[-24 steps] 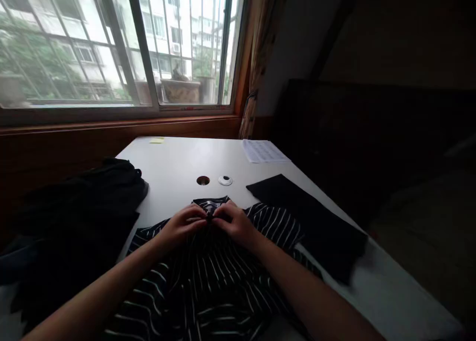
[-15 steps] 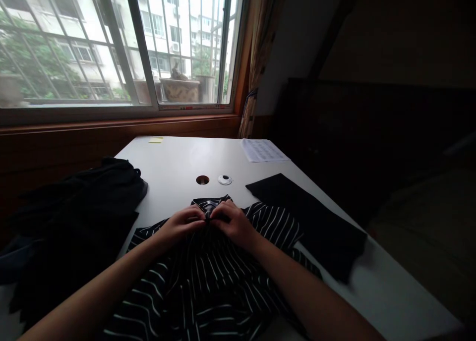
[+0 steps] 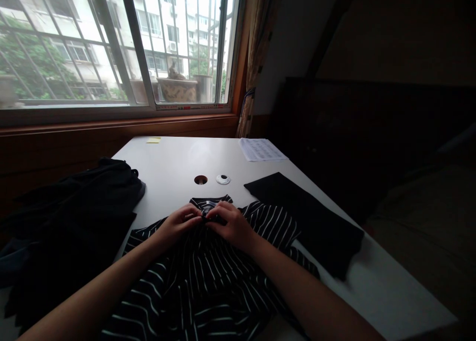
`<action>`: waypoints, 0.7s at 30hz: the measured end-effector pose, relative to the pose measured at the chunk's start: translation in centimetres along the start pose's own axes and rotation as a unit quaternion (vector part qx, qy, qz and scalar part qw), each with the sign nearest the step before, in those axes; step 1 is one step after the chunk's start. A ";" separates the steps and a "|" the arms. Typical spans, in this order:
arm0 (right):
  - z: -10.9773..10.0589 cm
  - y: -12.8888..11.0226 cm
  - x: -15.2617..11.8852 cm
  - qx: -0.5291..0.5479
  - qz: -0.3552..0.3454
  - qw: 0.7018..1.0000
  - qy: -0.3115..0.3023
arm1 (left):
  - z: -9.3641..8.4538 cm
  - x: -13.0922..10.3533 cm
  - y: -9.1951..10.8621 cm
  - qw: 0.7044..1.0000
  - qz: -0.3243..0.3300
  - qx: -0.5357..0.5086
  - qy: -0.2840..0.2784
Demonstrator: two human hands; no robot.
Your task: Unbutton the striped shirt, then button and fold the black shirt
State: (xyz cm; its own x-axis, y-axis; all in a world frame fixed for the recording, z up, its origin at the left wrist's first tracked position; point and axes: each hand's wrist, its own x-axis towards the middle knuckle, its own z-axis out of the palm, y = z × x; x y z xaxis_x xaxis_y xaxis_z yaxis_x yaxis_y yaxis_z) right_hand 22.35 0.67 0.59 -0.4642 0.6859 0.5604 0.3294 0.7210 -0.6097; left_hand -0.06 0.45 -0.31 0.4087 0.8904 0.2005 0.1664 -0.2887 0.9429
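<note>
A black shirt with white stripes lies spread on the white table, its collar toward the window. Just below the collar, my left hand pinches the shirt's front between thumb and fingers. My right hand grips the fabric right beside it, the fingertips of both hands almost touching. The small piece of cloth between the fingertips is mostly hidden.
Dark clothes are heaped at the left. A folded black garment lies at the right. Printed sheets, a yellow note, a round hole and its white cover are farther back.
The view has shifted slightly. My right fingers have moved a little over the fabric at the collar; both hands still hold the shirt.
</note>
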 end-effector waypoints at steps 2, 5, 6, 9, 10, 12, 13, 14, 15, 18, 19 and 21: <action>0.1 0.0 0.0 -0.023 0.015 1.000 -0.005 | 0.1 0.0 -0.1 0.999 0.021 0.026 0.013; 0.3 0.2 0.0 -0.052 0.027 0.998 -0.019 | 0.3 -0.1 0.0 0.994 0.068 0.081 0.019; 0.3 0.2 0.0 -0.056 0.028 0.998 -0.024 | 0.3 -0.2 0.0 0.992 0.082 0.098 0.020; 0.2 0.3 0.0 -0.057 0.025 0.998 -0.031 | 0.3 -0.3 0.0 0.982 0.119 0.140 0.035; 0.2 0.3 0.0 -0.058 0.025 0.998 -0.031 | 0.4 -0.4 0.1 0.980 0.128 0.149 0.039; 0.2 0.3 -0.1 -0.059 0.025 0.997 -0.032 | 0.4 -0.4 0.1 0.975 0.145 0.165 0.040; 0.2 0.3 -0.1 -0.059 0.026 0.997 -0.034 | 0.5 -0.3 0.0 0.972 0.152 0.172 0.039; 0.2 0.3 -0.1 -0.059 0.027 0.997 -0.036 | 0.5 -0.3 0.0 0.970 0.159 0.180 0.038; 0.2 0.3 -0.1 -0.057 0.027 0.997 -0.039 | 0.6 -0.3 0.0 0.967 0.167 0.189 0.039; 0.3 0.2 0.0 -0.051 0.027 0.997 -0.048 | 0.8 -0.5 0.2 0.954 0.196 0.220 0.047; 0.3 0.2 0.0 -0.050 0.027 0.997 -0.048 | 0.9 -0.5 0.2 0.949 0.206 0.233 0.049; 0.3 0.1 0.0 -0.050 0.021 0.997 -0.046 | 1.1 -0.8 0.4 0.937 0.226 0.263 0.052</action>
State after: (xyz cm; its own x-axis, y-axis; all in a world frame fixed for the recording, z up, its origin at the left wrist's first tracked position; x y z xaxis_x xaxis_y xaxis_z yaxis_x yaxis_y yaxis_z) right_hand 22.12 0.74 0.38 -0.5211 0.7065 0.4790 0.4281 0.7018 -0.5694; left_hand 0.68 -0.73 -0.35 0.4584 0.6573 0.5982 0.4283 -0.7531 0.4994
